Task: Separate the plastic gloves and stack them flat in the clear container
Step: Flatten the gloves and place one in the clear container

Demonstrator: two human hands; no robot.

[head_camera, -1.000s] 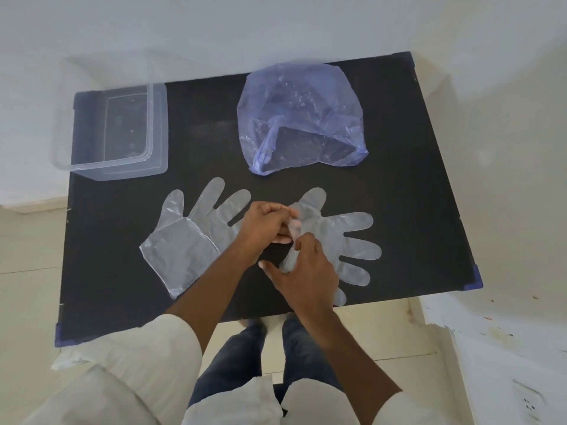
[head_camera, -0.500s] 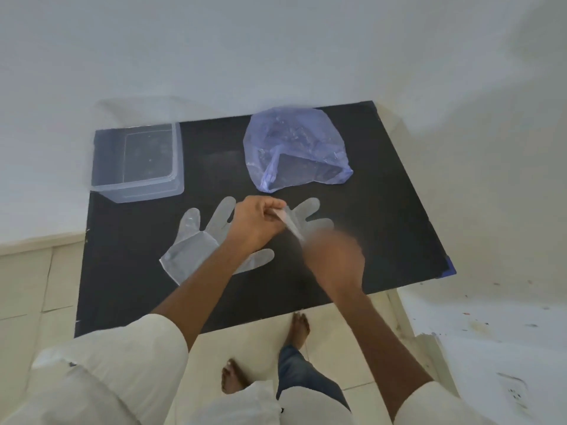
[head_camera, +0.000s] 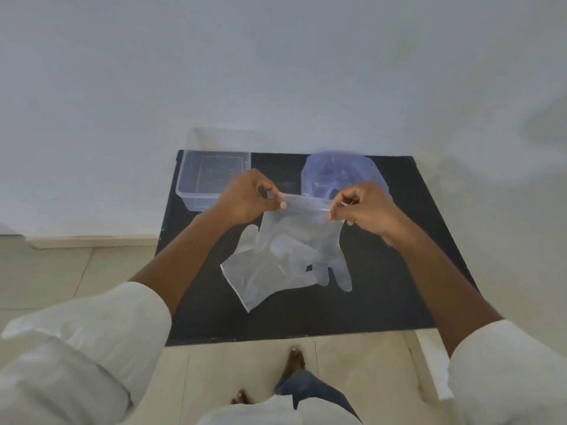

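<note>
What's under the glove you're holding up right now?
Beneath the held glove, another clear glove lies flat on the black table. The held glove hangs over its fingers, so I can't tell whether more gloves lie there.

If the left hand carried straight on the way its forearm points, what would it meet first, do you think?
Most likely the clear container: the left hand, pinching the held glove at its cuff, points up the table toward it. Depth is unclear, so the hand may pass above the rim.

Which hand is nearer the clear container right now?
Left. The left hand overlaps the clear container at its near right corner; the right hand is farther right, before the purple bag.
</note>
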